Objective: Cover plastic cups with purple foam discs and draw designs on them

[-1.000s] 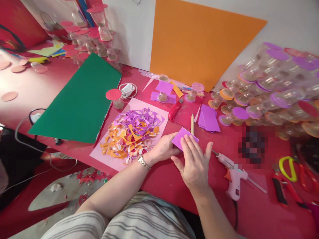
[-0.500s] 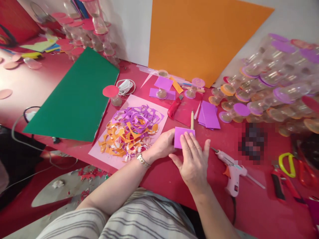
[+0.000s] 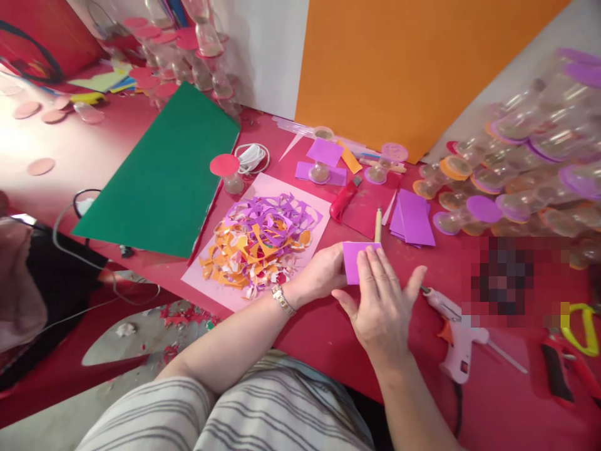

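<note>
A small purple rectangular card (image 3: 352, 264) lies between my two hands, above the near part of the red table. My left hand (image 3: 323, 272) grips it from the left and below; its fingers are mostly hidden under the card. Flat on top of the card presses my right hand (image 3: 382, 307), fingers stretched out and thumb spread. Whether anything else sits under the card, I cannot tell. Just behind it is a thin cream-coloured stick-like tool (image 3: 378, 224). A stack of purple cards (image 3: 413, 218) lies to the right of that.
Purple and orange paper scraps (image 3: 263, 241) heap on a pink sheet (image 3: 192, 283) at left. A glue gun (image 3: 457, 351) lies right, near pliers (image 3: 556, 369). A red box cutter (image 3: 345, 199), a green board (image 3: 159, 181) and hourglasses (image 3: 507, 207) stand or lie around.
The whole view has shifted, so things appear further right. My right hand still lies on the purple card, its little finger spread wider; my left hand keeps its hold.
</note>
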Demonstrator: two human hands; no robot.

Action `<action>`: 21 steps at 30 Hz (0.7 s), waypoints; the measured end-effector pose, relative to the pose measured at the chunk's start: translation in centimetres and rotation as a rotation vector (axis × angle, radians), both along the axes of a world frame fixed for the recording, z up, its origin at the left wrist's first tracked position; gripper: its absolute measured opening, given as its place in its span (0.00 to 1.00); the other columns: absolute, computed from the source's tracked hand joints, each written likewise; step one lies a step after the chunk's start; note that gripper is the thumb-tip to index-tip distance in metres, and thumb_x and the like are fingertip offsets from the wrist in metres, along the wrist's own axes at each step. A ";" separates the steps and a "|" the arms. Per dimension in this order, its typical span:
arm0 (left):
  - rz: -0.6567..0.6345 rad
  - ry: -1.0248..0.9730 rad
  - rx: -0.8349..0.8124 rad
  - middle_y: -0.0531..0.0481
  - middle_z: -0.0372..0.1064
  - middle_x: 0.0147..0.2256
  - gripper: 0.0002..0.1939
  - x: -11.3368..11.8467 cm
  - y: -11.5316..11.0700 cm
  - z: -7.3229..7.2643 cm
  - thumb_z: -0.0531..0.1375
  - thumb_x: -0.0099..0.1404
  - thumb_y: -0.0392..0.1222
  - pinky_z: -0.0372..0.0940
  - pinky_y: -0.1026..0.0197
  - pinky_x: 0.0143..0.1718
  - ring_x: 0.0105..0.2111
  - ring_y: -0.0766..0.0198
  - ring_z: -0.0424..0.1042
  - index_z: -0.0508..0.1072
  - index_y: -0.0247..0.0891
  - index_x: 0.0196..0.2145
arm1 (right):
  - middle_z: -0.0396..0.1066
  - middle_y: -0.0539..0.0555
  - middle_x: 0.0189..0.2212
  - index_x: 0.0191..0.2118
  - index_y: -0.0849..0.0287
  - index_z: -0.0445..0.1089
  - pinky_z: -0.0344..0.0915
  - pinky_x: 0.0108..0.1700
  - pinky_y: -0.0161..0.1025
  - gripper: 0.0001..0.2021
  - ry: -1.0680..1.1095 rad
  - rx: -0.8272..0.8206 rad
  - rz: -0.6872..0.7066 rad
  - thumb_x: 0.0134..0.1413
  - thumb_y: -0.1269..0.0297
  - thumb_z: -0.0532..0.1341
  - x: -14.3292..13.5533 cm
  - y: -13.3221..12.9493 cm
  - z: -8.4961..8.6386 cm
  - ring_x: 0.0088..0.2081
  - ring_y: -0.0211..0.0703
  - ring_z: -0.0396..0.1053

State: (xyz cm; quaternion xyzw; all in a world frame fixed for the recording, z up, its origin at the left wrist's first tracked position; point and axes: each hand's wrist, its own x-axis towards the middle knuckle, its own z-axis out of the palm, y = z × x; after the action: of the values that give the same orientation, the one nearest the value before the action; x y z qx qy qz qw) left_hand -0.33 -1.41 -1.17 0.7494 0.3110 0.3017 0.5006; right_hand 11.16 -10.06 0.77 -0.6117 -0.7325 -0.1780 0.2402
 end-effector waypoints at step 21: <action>-0.021 0.004 -0.049 0.46 0.73 0.39 0.14 -0.3 -0.3 0.7 0.61 0.57 0.30 0.68 0.62 0.41 0.37 0.60 0.73 0.72 0.32 0.43 | 0.70 0.70 0.55 0.67 0.66 0.54 0.40 0.66 0.69 0.33 0.014 0.052 0.045 0.66 0.47 0.50 0.3 -0.1 0.1 0.55 0.60 0.71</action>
State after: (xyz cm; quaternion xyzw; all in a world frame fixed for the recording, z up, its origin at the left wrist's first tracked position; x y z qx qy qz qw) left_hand -0.61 -1.76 -0.47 0.7408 0.3114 0.2874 0.5212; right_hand 11.47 -10.13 0.87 -0.5900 -0.7394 -0.1870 0.2650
